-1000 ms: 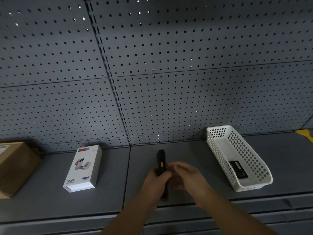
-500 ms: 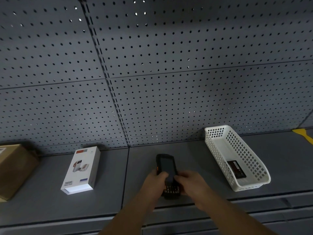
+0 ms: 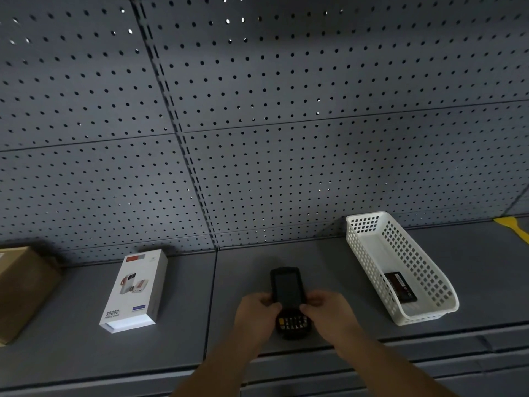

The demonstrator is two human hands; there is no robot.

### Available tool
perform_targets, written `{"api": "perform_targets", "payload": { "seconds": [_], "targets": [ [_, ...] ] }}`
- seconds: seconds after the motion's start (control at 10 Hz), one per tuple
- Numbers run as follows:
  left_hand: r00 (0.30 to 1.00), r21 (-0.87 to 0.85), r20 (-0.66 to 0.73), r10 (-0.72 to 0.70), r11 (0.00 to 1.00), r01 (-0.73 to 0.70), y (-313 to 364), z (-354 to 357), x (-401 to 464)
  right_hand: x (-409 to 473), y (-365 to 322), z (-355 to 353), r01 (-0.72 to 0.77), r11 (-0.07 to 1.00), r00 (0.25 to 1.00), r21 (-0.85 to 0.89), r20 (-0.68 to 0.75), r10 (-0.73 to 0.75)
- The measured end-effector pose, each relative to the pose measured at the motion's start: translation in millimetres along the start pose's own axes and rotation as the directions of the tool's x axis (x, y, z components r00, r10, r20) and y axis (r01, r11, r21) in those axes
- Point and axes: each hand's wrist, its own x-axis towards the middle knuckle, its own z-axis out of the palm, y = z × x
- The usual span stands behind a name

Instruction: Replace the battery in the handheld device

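Two bare hands grip one black handheld device [image 3: 287, 293] over the front part of the grey shelf [image 3: 315, 267], screen and keypad facing up. Left hand [image 3: 256, 316] is closed on the device's left edge, with its fingers [image 3: 270, 301] curled onto the face just below the screen; right hand [image 3: 329, 313] is closed on the right edge at the same level, fingertips [image 3: 307, 306] touching the casing. Whether the device rests on the shelf or is held just above it cannot be told. To the right of the grip, apart from it, stands a white perforated basket [image 3: 372, 224] containing a black battery [image 3: 400, 286] lying flat near its front end. To the left of the grip, apart, lies a white power bank box [image 3: 134, 290]; further left, a brown cardboard box [image 3: 20, 287]. Behind the grip rises a grey pegboard wall [image 3: 257, 124].
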Motion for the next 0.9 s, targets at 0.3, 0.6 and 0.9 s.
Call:
{"api": "perform_targets", "payload": {
  "seconds": [0.3, 0.6, 0.9],
  "targets": [
    [1.0, 0.138, -0.02, 0.014, 0.99, -0.011, -10.3, 2.4, 5.4, -4.2, 0.7, 2.3, 0.025, 0.986, 1.0, -0.167, -0.012, -0.027],
    [0.994, 0.25, -0.026, 0.11, 0.963, -0.101, -9.6, 0.9, 0.7, -16.2, -9.3, 3.2, 0.059, 0.973, 0.998, -0.223, -0.018, -0.065],
    [0.931, 0.297, -0.024, 0.365, 0.892, -0.342, -6.9, -10.2, -9.8, -48.5, -37.5, 15.2, 0.22, 0.974, 0.972, -0.059, -0.076, -0.224]
  ]
}}
